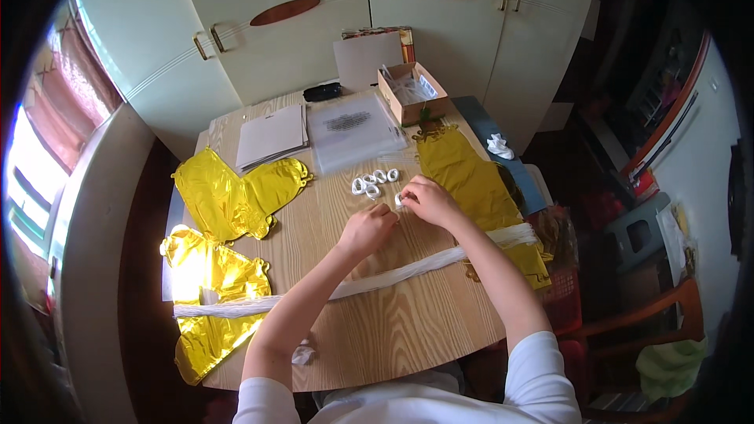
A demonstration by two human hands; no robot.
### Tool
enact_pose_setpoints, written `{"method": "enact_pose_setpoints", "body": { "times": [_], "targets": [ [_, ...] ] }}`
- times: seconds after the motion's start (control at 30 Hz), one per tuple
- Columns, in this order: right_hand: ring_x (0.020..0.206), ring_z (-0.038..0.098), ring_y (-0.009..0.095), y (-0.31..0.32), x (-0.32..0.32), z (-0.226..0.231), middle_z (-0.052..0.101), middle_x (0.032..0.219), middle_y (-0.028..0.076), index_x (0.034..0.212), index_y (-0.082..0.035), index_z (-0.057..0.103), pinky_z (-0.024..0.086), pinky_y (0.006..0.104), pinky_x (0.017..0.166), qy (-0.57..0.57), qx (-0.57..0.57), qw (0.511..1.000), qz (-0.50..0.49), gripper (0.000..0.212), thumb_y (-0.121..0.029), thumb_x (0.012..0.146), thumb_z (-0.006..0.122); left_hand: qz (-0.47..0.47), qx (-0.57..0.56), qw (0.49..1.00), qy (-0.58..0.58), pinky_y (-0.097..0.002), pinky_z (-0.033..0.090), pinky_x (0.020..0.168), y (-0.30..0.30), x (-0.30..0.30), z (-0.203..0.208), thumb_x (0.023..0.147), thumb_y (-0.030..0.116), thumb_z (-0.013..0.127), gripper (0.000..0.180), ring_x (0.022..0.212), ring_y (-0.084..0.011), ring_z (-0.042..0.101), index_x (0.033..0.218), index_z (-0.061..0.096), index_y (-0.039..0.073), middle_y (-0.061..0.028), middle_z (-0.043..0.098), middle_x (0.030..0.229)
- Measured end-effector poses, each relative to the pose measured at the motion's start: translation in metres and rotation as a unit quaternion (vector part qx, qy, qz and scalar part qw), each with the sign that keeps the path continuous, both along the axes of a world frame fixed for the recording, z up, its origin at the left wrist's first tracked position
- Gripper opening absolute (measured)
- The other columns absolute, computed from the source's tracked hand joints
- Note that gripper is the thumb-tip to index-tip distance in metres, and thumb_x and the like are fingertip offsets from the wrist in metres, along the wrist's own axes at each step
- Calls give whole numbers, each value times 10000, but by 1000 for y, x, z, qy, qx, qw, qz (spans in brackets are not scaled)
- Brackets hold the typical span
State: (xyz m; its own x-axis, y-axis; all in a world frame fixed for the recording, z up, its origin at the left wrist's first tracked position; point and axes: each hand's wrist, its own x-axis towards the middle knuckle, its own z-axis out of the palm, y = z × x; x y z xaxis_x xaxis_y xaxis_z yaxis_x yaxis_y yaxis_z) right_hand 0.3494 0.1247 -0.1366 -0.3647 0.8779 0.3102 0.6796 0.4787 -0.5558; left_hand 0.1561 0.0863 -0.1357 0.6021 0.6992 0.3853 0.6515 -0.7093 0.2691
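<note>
My right hand pinches a small white ring-shaped coil between its fingertips, over the middle of the wooden table. Just left of it and a little nearer, my left hand is closed with fingers curled; whatever it may hold is hidden. Beyond both hands lie several similar white coils, grouped close together. A long bundle of white strands stretches across the table beneath my forearms. Its ends rest on shiny gold foil sheets shaped like flat balloons at the left and more gold foil at the right.
At the back stand a box with clear plastic pieces, a black tray, stacked grey boards and a clear plastic sleeve. Crumpled white material lies far right. A wooden chair stands right; pale cabinets line the back.
</note>
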Motion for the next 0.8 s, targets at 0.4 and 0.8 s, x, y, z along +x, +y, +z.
{"method": "enact_pose_setpoints", "body": {
  "times": [0.4, 0.8],
  "targets": [
    [897, 575, 286, 20, 0, -1, 610, 873, 101, 819, -53, 636, 465, 381, 791, -22, 45, 998, 28, 75, -96, 762, 613, 17, 163, 980, 110, -333, 421, 748, 36, 7, 7, 714, 143, 565, 90, 867, -183, 532, 777, 622, 111, -9, 576, 804],
    [876, 578, 301, 24, -8, 5, 603, 890, 103, 827, -46, 587, 474, 388, 747, -23, 37, 999, 3, 84, -105, 773, 611, 57, 192, 975, 97, -324, 398, 728, 49, 5, 18, 693, 134, 568, 76, 891, -178, 516, 732, 624, 101, -5, 575, 827]
  ]
}}
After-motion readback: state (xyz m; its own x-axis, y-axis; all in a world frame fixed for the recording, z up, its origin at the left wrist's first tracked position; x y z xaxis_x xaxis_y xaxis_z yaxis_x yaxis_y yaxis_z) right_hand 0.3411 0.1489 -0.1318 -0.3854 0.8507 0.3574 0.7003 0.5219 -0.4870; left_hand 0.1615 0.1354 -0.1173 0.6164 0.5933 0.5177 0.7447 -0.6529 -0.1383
